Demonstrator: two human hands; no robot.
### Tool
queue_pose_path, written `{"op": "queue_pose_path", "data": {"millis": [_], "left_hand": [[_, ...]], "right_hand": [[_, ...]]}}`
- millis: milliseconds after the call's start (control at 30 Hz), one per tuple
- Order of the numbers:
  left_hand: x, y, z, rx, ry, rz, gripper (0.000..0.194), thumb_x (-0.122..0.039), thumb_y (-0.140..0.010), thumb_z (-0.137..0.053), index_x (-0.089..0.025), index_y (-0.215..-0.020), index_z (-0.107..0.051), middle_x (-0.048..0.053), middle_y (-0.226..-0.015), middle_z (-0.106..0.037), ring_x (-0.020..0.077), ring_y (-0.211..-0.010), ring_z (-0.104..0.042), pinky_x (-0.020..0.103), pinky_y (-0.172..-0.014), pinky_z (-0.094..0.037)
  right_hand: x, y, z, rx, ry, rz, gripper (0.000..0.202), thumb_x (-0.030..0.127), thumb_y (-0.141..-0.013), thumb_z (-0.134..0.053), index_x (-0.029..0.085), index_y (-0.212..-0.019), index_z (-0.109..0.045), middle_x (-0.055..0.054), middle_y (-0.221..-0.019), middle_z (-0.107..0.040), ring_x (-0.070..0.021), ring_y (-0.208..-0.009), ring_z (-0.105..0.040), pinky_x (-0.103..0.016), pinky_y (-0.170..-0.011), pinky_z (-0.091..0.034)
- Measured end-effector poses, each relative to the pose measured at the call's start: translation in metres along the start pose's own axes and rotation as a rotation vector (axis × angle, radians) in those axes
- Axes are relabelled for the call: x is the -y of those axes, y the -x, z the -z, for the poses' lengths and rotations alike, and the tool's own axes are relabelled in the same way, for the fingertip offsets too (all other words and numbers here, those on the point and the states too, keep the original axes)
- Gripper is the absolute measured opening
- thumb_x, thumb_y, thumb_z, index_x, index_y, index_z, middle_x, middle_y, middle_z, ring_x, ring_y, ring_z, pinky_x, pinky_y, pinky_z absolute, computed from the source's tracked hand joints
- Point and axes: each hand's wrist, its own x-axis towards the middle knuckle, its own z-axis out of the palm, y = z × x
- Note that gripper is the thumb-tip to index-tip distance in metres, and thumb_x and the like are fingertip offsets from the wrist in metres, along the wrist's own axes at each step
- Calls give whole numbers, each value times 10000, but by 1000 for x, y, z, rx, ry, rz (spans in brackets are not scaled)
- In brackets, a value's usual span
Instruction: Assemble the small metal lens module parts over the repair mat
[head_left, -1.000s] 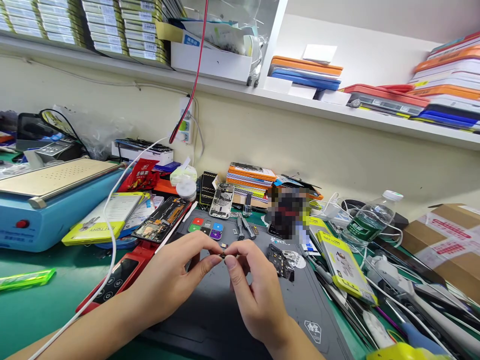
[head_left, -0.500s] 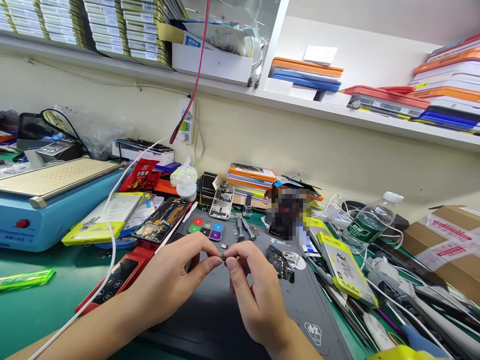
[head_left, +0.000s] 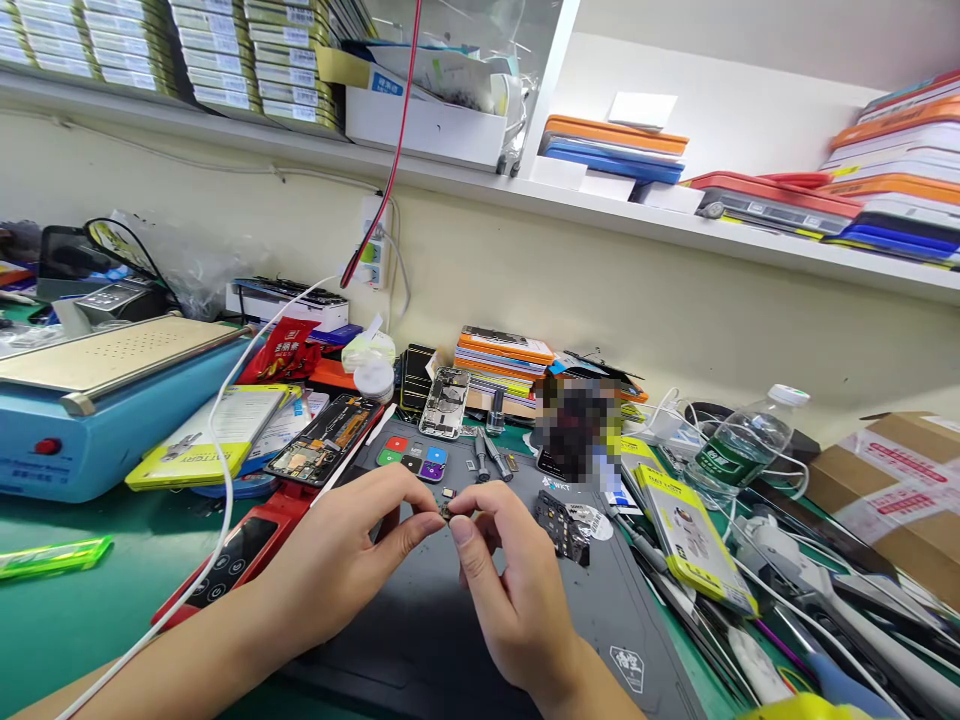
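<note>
At lower centre, hands: two, a left hand and a right hand, both bare, drawn together above one dark mat
Fingers: left thumb and forefinger nip a tiny part, right thumb and forefinger pinch it from the other side; from where I stand it is too small to identify
Tiny part: one, near the middle of the frame, between the two sets of fingertips; just beyond it lies one small chip
Mat: five coloured squares, red, green, black, blue and purple; white letters "WKT" right of centre; one white badge at lower right, its characters unclear
Phones: two opened near the hands, a dark phone left of centre and a white-framed shell at centre
Grey tools: two, side by side below the shell
Battery boxes: on the right, a yellow box with "BATTERY" legible; on the left, another yellow carton
Bottle: one, right of frame, white cap, green label with white characters
Blue machine: one, left edge, one red button
</note>
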Motion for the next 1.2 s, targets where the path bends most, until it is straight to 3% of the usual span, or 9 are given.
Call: {"op": "queue_pose_path", "data": {"millis": [467, 1200], "left_hand": [[-1, -1, 0, -12, -17, 9, 167, -399, -1066, -583, -291, -984, -680, -39, -913, -675, 138, -780, -574, 240, -641, -414], [0, -1, -1, -9, -23, 1, 169, -394, -1078, -566, -288, -991, -665, -42, -911, -660, 129, -779, -573, 245, -649, -407]], "right_hand": [[3, -1, 0, 21, 19, -60, 167, 337, -1088, -508, 287, -1229, -584, -13, -1032, -695, -101, -603, -619, -231, -473, -453], [3, -2, -1, 33, 1, -71, 200, 329, -1087, -506, 281, -1263, -589, -12, -1016, -674, -109, -622, -624, -220, -465, -468]]}}
